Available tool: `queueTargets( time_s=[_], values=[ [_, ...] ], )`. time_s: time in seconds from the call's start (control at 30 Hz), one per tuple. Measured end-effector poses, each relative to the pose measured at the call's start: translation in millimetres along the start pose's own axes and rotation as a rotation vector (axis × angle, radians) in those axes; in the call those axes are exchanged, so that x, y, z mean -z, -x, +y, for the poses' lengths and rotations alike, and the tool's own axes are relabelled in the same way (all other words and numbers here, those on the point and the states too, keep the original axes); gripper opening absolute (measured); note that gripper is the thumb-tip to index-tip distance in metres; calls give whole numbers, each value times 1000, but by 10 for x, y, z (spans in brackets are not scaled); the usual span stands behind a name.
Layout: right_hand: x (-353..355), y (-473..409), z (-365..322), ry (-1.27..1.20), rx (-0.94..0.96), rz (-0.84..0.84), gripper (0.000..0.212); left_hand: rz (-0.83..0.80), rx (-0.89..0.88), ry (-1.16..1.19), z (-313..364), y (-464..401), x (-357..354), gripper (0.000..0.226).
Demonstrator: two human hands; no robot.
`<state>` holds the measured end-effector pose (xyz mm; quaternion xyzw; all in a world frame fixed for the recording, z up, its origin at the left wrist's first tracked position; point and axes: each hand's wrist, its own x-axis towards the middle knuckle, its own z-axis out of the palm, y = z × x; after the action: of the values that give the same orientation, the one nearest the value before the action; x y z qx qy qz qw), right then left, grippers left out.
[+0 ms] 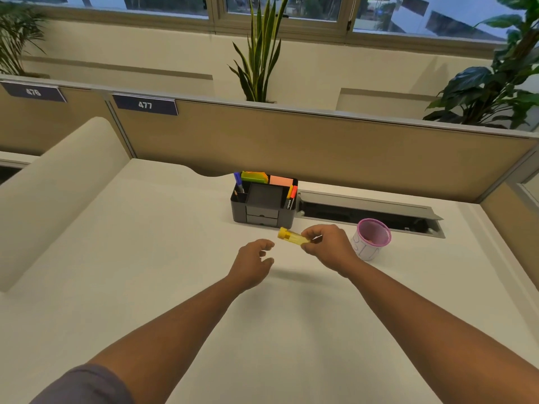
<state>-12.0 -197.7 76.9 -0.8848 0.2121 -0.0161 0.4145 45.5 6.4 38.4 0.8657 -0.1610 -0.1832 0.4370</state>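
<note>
Your right hand [329, 246] pinches a yellow marker [291, 237] between thumb and curled fingers, gripping it at one end. The marker is held off the desk [145, 258] and lies nearly level. Its capped end sticks out from your fingers towards your left hand [253, 260] and tilts slightly up and away from you.

Your left hand holds nothing. Its fingers are loosely curled, with the thumb set apart from them, and the palm is turned towards the marker. It hangs just beside the capped end, close but not touching, and a little nearer to you than your right hand. Both forearms reach out over the desk, and a grey sleeve [87, 386] shows at your left upper arm.

Straight beyond the marker's cap, just past both hands, stands a black organizer [262, 211] with small drawers in its front. A blue pen [238, 182] stands in the corner beyond your left hand. Green and orange paper pads [255, 176] and a pink pad [281, 180] sit along its back. An orange marker [293, 193] leans in the corner beyond your right hand.

Just outside your right hand, near the wrist, stands a pink mesh cup [372, 239]; I cannot tell whether the hand touches it. Beyond the cup a cable slot [364, 211] lies open in the desk.
</note>
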Motion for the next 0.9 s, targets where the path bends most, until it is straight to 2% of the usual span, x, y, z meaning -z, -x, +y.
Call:
queueTargets(
  time_s=[0.27,0.43,0.57,0.9],
  values=[
    [-233,-822,-247,91,129,119,30,9,-60,-288,-438,-439,-99,30],
    [-482,-1231,-319,103,175,129,22,27,-179,-413,-565,-673,-194,21],
    [-638,-1440,-339,134,179,93,28,98,-245,-433,-642,-770,-256,24],
    [-684,-1529,-296,114,150,19,35,124,-252,-445,-697,-851,-279,26]
  ],
)
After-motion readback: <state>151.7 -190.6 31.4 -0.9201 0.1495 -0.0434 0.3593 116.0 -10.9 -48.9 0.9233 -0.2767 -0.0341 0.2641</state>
